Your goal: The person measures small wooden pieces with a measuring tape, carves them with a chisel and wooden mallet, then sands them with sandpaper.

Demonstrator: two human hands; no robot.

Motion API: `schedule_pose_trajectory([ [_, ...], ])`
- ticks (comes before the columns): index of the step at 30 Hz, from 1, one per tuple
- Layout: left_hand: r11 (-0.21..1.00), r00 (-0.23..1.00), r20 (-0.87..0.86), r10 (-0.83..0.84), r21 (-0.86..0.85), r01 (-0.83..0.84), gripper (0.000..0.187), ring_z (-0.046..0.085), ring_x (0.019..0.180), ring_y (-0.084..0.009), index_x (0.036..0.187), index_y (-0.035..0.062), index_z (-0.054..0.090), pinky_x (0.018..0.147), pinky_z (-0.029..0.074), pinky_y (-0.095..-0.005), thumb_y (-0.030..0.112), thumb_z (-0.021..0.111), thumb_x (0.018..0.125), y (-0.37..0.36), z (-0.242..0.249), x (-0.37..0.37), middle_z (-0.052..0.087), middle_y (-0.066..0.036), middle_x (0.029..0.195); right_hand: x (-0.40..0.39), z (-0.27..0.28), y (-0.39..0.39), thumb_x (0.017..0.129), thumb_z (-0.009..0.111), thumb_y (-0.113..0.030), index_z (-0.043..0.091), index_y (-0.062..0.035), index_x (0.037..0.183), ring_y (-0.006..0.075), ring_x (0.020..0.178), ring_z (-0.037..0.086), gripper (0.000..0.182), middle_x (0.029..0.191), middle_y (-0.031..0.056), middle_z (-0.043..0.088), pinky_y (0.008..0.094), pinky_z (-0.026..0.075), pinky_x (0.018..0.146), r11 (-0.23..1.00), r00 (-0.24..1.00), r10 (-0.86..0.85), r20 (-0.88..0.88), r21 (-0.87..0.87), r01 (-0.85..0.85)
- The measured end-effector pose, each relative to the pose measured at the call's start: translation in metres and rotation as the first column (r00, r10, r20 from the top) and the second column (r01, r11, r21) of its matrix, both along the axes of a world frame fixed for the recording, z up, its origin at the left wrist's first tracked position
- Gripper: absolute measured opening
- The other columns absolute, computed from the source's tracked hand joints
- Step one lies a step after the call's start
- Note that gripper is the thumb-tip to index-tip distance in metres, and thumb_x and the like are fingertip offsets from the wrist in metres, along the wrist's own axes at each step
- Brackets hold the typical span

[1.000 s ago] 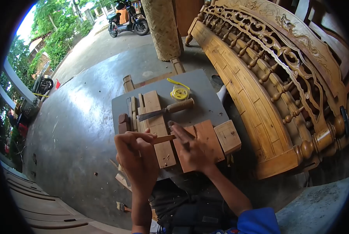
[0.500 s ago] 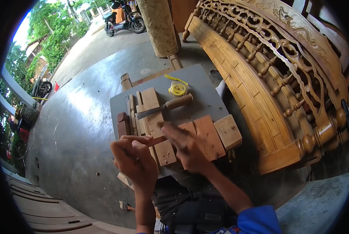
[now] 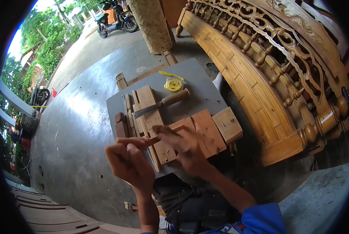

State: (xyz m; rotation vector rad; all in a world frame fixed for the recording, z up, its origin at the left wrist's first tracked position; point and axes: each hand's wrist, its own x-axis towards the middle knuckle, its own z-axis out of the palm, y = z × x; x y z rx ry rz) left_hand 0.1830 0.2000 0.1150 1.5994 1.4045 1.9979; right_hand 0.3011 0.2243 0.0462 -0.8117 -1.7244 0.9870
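Note:
My left hand is closed on one end of a thin wooden strip, which points up and right. Blurred by motion, my right hand curls its fingers at the strip's other part. Whatever lies between those fingers I cannot make out. Beneath and beyond my hands are a reddish wood block with a dark crack and a long pale wood block. A chisel-like blade with a wooden handle rests across the pale block. Behind it sits a yellow tape measure.
The grey board also bears a dark red-brown block and several narrow strips. A squarish wood block stands at its right edge. Carved wooden furniture borders the right side. A brush lies on the floor.
The view has shifted slightly. My right hand has moved a little along the strip, its fingers now more curled. The left hand keeps its hold on the strip.

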Motion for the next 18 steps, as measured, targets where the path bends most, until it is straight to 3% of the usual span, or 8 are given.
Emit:
schedule_pose_trajectory([
  [1, 1.0, 1.0, -0.008, 0.006, 0.016, -0.006, 0.013, 0.057, 0.066, -0.017, 0.077, 0.003, 0.028, 0.068, 0.053, -0.0322, -0.005, 0.034, 0.085, 0.002, 0.001, -0.002, 0.053, -0.014, 0.071, 0.006, -0.015, 0.013, 0.075, 0.038, 0.003, 0.047, -0.0041, 0.126, 0.0244, 0.12, 0.046, 0.052, 0.129, 0.0113, 0.048, 0.0303, 0.036, 0.099, 0.984, 1.0, 0.003, 0.003, -0.18, -0.003],
  [3, 0.999, 1.0, 0.004, 0.003, 0.049, -0.003, 0.013, 0.057, 0.064, -0.0174, 0.076, 0.0031, 0.028, 0.067, 0.053, -0.0325, -0.005, 0.034, 0.084, 0.008, 0.0, -0.006, 0.053, -0.015, 0.07, 0.006, -0.049, 0.033, 0.075, 0.039, 0.004, 0.046, -0.0033, 0.126, 0.0245, 0.119, 0.046, 0.052, 0.127, 0.0116, 0.051, 0.0329, 0.037, 0.098, 0.984, 0.996, -0.082, 0.019, -0.159, 0.084],
  [4, 0.998, 1.0, 0.011, -0.02, 0.067, 0.019, 0.013, 0.057, 0.063, -0.0173, 0.076, 0.0033, 0.028, 0.067, 0.053, -0.0329, -0.006, 0.034, 0.083, 0.01, 0.002, -0.006, 0.053, -0.015, 0.069, 0.005, -0.023, 0.026, 0.077, 0.038, 0.005, 0.047, -0.0008, 0.124, 0.0263, 0.12, 0.045, 0.049, 0.126, 0.0154, 0.05, 0.0339, 0.036, 0.1, 0.981, 0.993, -0.072, 0.094, -0.171, 0.087],
  [6, 0.996, 0.998, 0.039, -0.056, 0.069, 0.053, 0.013, 0.056, 0.063, -0.0173, 0.076, 0.0035, 0.028, 0.067, 0.053, -0.0335, -0.006, 0.034, 0.083, 0.008, 0.002, -0.002, 0.052, -0.014, 0.068, -0.008, 0.001, 0.006, 0.077, 0.041, 0.006, 0.047, 0.0031, 0.123, 0.0347, 0.118, 0.045, 0.046, 0.121, 0.0235, 0.05, 0.0367, 0.037, 0.099, 0.988, 0.999, -0.012, -0.034, 0.151, 0.017],
  [12, 0.991, 0.994, 0.076, -0.073, 0.115, 0.064, 0.013, 0.056, 0.06, -0.0191, 0.075, 0.0041, 0.028, 0.066, 0.052, -0.0362, -0.006, 0.036, 0.08, 0.011, -0.002, -0.008, 0.051, -0.015, 0.063, -0.027, -0.037, 0.039, 0.076, 0.043, 0.005, 0.047, 0.0046, 0.123, 0.0333, 0.122, 0.042, 0.047, 0.124, 0.0249, 0.048, 0.037, 0.031, 0.104, 0.996, 0.996, -0.082, 0.028, 0.045, 0.081],
  [14, 0.986, 0.988, 0.095, -0.12, 0.13, 0.108, 0.014, 0.056, 0.06, -0.0202, 0.075, 0.0042, 0.028, 0.065, 0.052, -0.0368, -0.006, 0.036, 0.079, 0.009, -0.005, -0.008, 0.051, -0.016, 0.063, -0.032, 0.007, 0.006, 0.074, 0.045, 0.006, 0.048, 0.0054, 0.12, 0.0354, 0.12, 0.042, 0.046, 0.121, 0.0239, 0.05, 0.0377, 0.031, 0.103, 0.981, 0.997, -0.05, -0.053, 0.183, 0.059],
  [16, 0.989, 0.989, 0.106, -0.099, 0.116, 0.087, 0.014, 0.055, 0.057, -0.0206, 0.075, 0.0048, 0.028, 0.065, 0.052, -0.0374, -0.006, 0.036, 0.079, 0.005, -0.006, -0.006, 0.05, -0.016, 0.062, -0.026, -0.003, 0.018, 0.074, 0.045, 0.006, 0.048, 0.004, 0.12, 0.0352, 0.119, 0.043, 0.046, 0.121, 0.0221, 0.05, 0.0389, 0.032, 0.102, 0.954, 0.999, -0.023, -0.024, 0.297, 0.029],
  [18, 0.992, 0.99, 0.117, -0.074, 0.111, 0.061, 0.014, 0.055, 0.057, -0.0206, 0.074, 0.0051, 0.028, 0.066, 0.052, -0.0374, -0.005, 0.036, 0.079, 0.005, -0.004, -0.005, 0.05, -0.016, 0.062, -0.018, -0.022, 0.042, 0.073, 0.044, 0.006, 0.049, 0.003, 0.119, 0.0349, 0.117, 0.044, 0.046, 0.12, 0.021, 0.051, 0.0401, 0.03, 0.103, 0.999, 0.997, -0.002, -0.071, -0.05, -0.002],
])
